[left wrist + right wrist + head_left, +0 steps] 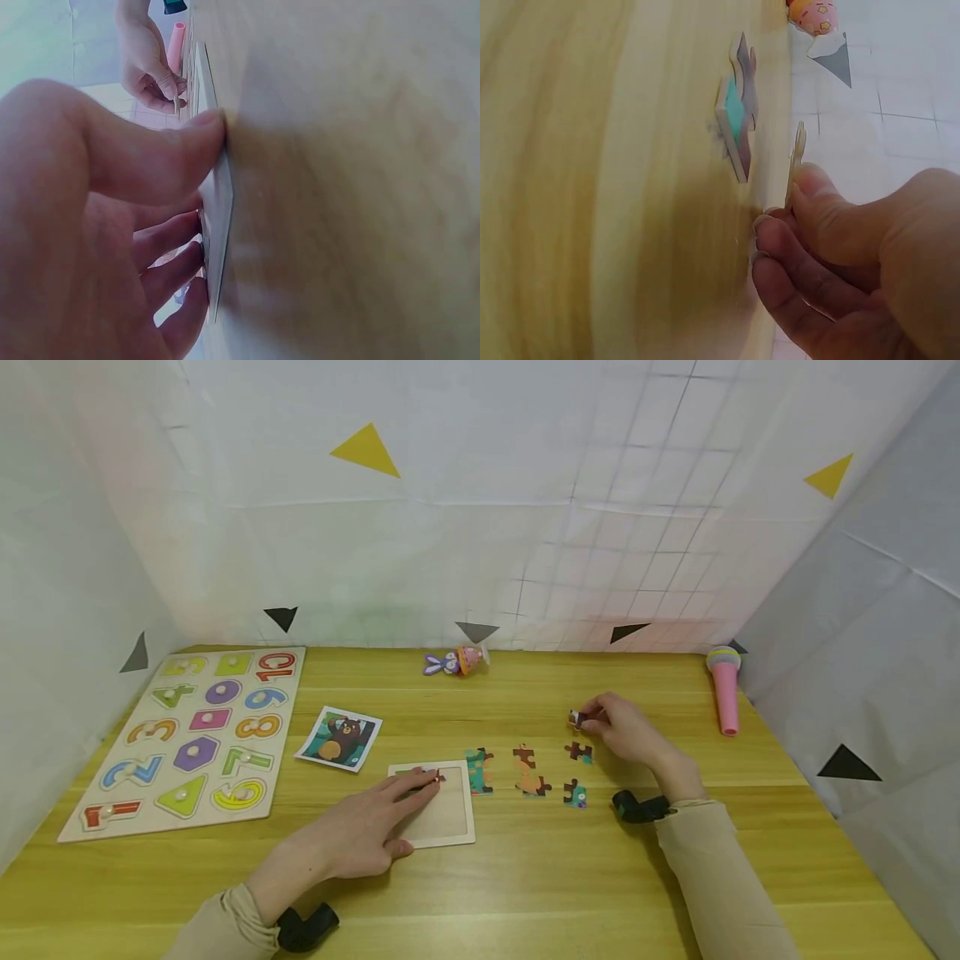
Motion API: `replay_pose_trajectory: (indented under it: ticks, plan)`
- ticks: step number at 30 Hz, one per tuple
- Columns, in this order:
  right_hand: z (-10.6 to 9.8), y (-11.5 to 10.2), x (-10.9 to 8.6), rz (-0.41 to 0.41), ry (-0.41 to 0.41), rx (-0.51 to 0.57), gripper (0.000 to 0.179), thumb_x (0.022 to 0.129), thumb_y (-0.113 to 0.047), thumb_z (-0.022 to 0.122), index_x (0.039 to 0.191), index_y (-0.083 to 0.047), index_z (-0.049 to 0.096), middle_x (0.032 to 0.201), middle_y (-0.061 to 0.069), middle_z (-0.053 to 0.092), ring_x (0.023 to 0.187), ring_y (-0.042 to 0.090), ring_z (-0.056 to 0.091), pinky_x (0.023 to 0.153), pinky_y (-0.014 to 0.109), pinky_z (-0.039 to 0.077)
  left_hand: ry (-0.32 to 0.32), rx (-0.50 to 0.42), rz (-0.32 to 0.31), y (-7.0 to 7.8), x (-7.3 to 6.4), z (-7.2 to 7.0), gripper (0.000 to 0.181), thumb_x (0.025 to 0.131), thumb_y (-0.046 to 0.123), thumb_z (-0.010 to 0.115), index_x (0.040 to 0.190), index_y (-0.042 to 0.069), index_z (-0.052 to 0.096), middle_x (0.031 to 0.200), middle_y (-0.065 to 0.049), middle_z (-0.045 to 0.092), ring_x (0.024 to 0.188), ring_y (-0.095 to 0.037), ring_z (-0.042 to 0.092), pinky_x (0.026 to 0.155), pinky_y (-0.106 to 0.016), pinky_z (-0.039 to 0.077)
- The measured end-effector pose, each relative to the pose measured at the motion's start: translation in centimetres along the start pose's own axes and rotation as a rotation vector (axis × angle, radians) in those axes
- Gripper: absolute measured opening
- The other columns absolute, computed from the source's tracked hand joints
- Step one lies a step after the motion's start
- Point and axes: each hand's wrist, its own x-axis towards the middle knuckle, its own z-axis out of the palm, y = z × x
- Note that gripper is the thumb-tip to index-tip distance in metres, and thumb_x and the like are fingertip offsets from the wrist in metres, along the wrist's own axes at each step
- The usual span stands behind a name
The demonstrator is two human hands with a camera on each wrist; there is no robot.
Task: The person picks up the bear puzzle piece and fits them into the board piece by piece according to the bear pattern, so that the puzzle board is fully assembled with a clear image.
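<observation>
In the head view my left hand [367,827] lies across the left part of a square wooden puzzle tray [471,822], fingers extended over puzzle pieces in its upper left corner. Its thumb touches the tray's near edge, as the left wrist view shows of the tray [218,217]. Farther right, my right hand [626,735] pinches a small puzzle piece [575,719] between thumb and fingers; the right wrist view has this piece [796,161] edge-on, raised over the table. Below that hand lie a brown piece [577,752] and a teal piece [576,794].
More puzzle pieces [480,772] [531,785] lie right of the tray. A bear picture card [341,740] and a number-and-shape board [277,693] are at left. At the back lies a bunny toy [453,662]; a pink toy microphone [725,693] is at far right.
</observation>
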Motion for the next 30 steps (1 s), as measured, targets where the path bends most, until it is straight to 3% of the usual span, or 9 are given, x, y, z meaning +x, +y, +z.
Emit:
replay_pose_trajectory:
  ticks: [7, 21, 30]
  plan:
    - [0.1, 0.0, 0.2, 0.017, 0.01, 0.002, 0.02, 0.099, -0.004, 0.059, 0.116, 0.006, 0.065, 0.109, 0.02, 0.067, 0.096, 0.031, 0.063, 0.083, 0.045, 0.052, -0.001, 0.0, -0.005, 0.0, 0.0, 0.0, 0.075, 0.096, 0.026, 0.062, 0.16, 0.018, 0.026, 0.166, 0.0, 0.022, 0.151, -0.025, 0.027, 0.114, -0.049, 0.037]
    - [0.2, -1.0, 0.3, -0.045, 0.002, -0.039, 0.023, 0.099, -0.007, 0.06, 0.12, 0.003, 0.066, 0.109, 0.016, 0.064, 0.1, 0.032, 0.064, 0.086, 0.048, 0.054, -0.004, 0.002, -0.022, 0.0, -0.1, 0.0, 0.074, 0.096, 0.028, 0.062, 0.16, 0.019, 0.026, 0.166, 0.002, 0.02, 0.15, -0.026, 0.028, 0.114, -0.049, 0.038]
    - [0.2, -4.3, 0.2, -0.199, 0.008, -0.016, 0.022, 0.098, -0.009, 0.063, 0.117, 0.002, 0.067, 0.108, 0.013, 0.064, 0.092, 0.025, 0.063, 0.08, 0.041, 0.056, 0.029, 0.007, -0.016, -0.3, -0.2, -0.1, 0.073, 0.096, 0.025, 0.062, 0.159, 0.016, 0.029, 0.165, 0.0, 0.024, 0.152, -0.025, 0.025, 0.114, -0.048, 0.039]
